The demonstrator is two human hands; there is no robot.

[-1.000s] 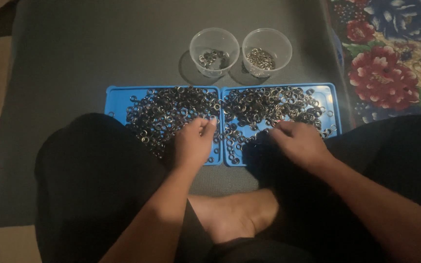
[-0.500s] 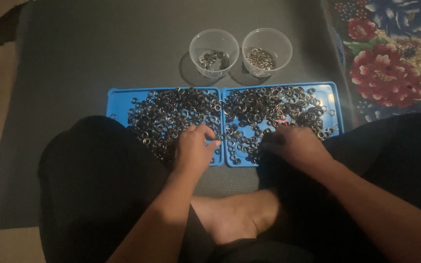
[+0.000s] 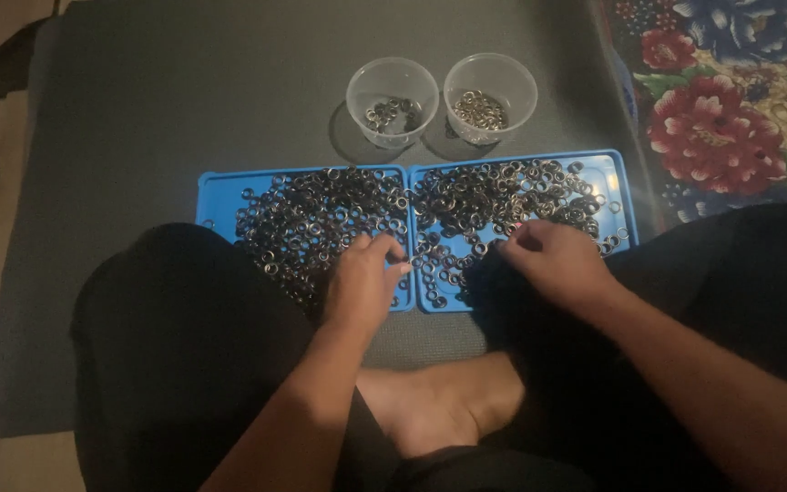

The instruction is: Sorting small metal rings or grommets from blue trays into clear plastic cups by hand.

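Hundreds of small dark metal rings [image 3: 339, 219] lie heaped across two flat blue plastic trays [image 3: 216, 191], seen from the head camera. The left hand [image 3: 362, 282] has its fingertips pinched at the pile's near edge; the right hand [image 3: 553, 260] curls over rings, and I cannot tell what it grips. Two clear plastic cups [image 3: 392, 91] stand beyond both hands. Rings look light, stiff, slippery: best pinched singly by the rim.

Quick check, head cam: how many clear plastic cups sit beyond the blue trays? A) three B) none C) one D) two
D: two clear plastic cups, the left cup and the right cup, stand side by side on the dark mat just beyond the two blue trays, each holding a few small metal rings.
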